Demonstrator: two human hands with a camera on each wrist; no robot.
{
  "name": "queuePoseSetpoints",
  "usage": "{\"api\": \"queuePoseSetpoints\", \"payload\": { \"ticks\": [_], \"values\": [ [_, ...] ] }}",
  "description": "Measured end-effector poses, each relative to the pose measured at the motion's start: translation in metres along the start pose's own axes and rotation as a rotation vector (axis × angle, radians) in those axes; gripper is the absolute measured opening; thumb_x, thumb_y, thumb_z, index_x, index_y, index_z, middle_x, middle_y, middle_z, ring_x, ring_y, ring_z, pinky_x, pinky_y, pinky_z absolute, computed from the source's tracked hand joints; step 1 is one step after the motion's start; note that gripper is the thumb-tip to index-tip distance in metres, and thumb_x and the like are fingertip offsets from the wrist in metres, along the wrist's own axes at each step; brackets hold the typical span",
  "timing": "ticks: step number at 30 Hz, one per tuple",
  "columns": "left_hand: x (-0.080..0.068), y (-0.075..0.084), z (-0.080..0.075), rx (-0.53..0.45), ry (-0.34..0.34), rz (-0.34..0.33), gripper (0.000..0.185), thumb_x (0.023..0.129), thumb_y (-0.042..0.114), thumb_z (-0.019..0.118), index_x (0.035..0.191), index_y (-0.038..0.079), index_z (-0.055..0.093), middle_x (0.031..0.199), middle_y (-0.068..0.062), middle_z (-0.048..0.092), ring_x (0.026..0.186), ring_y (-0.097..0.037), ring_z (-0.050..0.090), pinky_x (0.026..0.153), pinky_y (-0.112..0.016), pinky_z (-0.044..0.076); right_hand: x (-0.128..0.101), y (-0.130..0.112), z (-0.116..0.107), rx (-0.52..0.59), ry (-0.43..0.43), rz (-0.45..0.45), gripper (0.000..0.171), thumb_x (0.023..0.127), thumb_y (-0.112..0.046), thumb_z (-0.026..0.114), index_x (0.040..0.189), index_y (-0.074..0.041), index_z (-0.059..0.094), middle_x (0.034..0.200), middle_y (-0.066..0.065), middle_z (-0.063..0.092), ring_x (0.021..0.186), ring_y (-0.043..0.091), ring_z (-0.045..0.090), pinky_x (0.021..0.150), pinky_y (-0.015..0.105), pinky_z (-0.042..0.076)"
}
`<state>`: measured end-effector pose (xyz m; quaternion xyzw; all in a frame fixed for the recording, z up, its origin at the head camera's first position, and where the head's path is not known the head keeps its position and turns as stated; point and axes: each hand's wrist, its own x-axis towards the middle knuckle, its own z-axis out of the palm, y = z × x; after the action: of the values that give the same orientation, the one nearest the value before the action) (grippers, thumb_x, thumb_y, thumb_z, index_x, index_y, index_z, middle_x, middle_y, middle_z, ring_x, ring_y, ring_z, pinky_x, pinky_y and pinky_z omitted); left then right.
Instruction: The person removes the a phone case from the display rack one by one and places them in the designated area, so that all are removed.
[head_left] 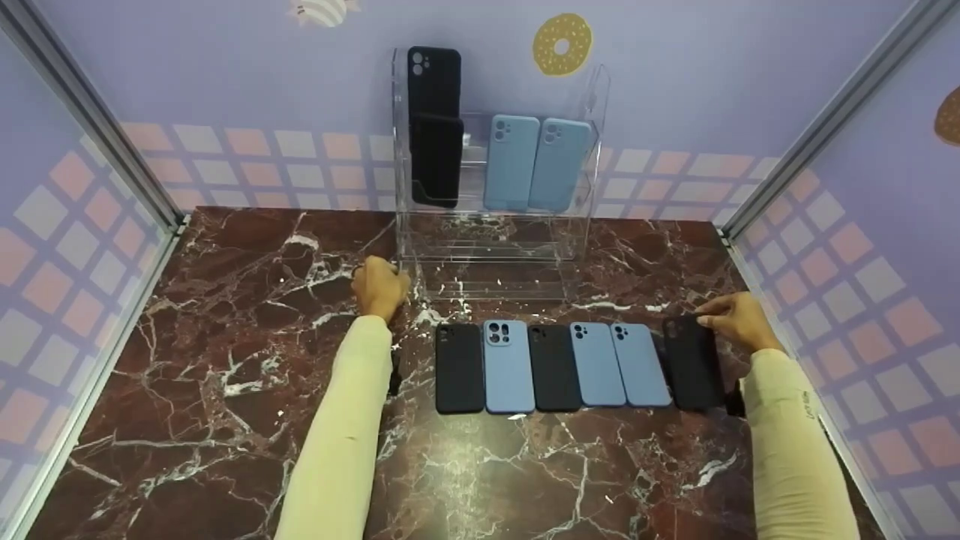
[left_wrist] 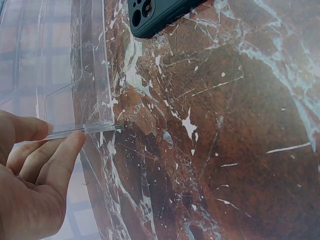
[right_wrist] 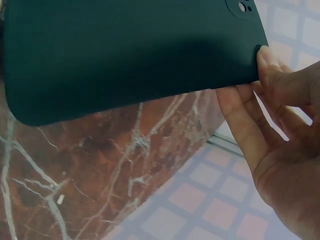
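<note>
A dark red marble table with white veins fills the floor of a booth walled in lilac panels with pink and white squares. At the back of the table stands a clear acrylic display rack with stepped shelves. In its left part a black phone case stands upright on the top tier, and a second black case stands just below and in front of it, overlapping its lower end. To the right, two light blue cases stand side by side, touching, on the same tier as the lower black one. The lower shelves hold nothing that shows.

In front of the rack six cases lie flat in a row, edges close together: black, light blue, black, light blue, light blue, and at the right end a dark phone case, slightly tilted.

The left hand reaches forward to the rack's front left corner; in the left wrist view its thumb and fingers pinch the thin edge of the acrylic base. The right hand holds the dark phone case at its upper right corner, thumb on the case's edge and fingers beneath; the right wrist view shows that end lifted off the marble. Both forearms wear pale yellow sleeves.
</note>
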<state>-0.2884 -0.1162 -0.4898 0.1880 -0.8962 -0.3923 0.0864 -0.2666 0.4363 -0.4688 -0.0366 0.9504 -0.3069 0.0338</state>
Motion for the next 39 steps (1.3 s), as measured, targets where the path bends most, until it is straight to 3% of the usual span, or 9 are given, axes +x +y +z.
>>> {"api": "queuePoseSetpoints", "payload": {
  "ticks": [2,6,12,17,24,30,39],
  "values": [
    [0.000,0.000,0.000,0.002,-0.004,-0.006,0.018,0.086,0.010,0.066,0.094,0.002,0.080,0.101,-0.021,0.075,0.101,-0.045,0.068,0.093,-0.053,0.051,0.001,0.001,0.004,-0.018,0.020,0.012,0.022,0.092,-0.003,0.070,0.107,0.013,0.072,0.098,0.030,0.070,0.068,0.015,0.063,0.060,0.025,0.050],
    [0.000,0.001,0.000,0.008,-0.008,-0.011,0.017,0.086,0.010,0.066,0.090,0.003,0.080,0.099,-0.021,0.075,0.100,-0.045,0.068,0.092,-0.053,0.051,0.003,0.002,0.013,-0.056,0.085,0.030,0.020,0.090,-0.004,0.072,0.104,0.010,0.074,0.095,0.029,0.072,0.070,0.021,0.066,0.062,0.029,0.050],
    [0.000,0.000,0.000,0.000,-0.006,-0.025,0.017,0.085,0.009,0.065,0.090,0.003,0.080,0.099,-0.021,0.075,0.100,-0.045,0.068,0.093,-0.053,0.051,0.003,0.004,0.025,-0.062,0.151,0.087,0.021,0.092,-0.007,0.070,0.107,0.006,0.075,0.104,0.031,0.071,0.085,0.040,0.069,0.077,0.051,0.053],
    [0.000,0.000,0.000,-0.005,-0.010,-0.035,0.018,0.084,0.009,0.065,0.091,0.004,0.080,0.101,-0.020,0.075,0.101,-0.045,0.068,0.092,-0.053,0.051,0.003,0.006,0.033,-0.061,0.158,0.121,0.023,0.094,-0.010,0.068,0.111,0.004,0.075,0.114,0.031,0.068,0.099,0.049,0.065,0.088,0.063,0.048],
    [0.000,0.001,0.000,-0.009,-0.001,-0.037,0.019,0.084,0.010,0.066,0.096,0.004,0.079,0.104,-0.022,0.074,0.103,-0.046,0.067,0.093,-0.053,0.051,0.004,0.005,0.039,-0.069,0.185,0.152,0.023,0.092,-0.010,0.069,0.111,0.001,0.076,0.116,0.030,0.068,0.106,0.051,0.063,0.092,0.066,0.045],
    [0.000,0.001,0.000,-0.006,-0.005,-0.025,0.018,0.086,0.009,0.064,0.090,0.004,0.080,0.094,-0.018,0.076,0.098,-0.042,0.070,0.093,-0.052,0.052,0.005,0.006,0.044,-0.055,0.202,0.171,0.024,0.092,-0.012,0.070,0.112,0.002,0.075,0.116,0.030,0.068,0.107,0.052,0.062,0.094,0.064,0.045],
    [0.000,0.001,0.000,-0.022,-0.013,-0.043,0.017,0.084,0.010,0.065,0.090,0.005,0.080,0.100,-0.020,0.075,0.100,-0.043,0.069,0.091,-0.051,0.052,0.005,0.007,0.049,-0.030,0.193,0.206,0.027,0.093,-0.012,0.071,0.115,0.003,0.074,0.119,0.030,0.067,0.110,0.053,0.061,0.096,0.065,0.043]
  ]
}}
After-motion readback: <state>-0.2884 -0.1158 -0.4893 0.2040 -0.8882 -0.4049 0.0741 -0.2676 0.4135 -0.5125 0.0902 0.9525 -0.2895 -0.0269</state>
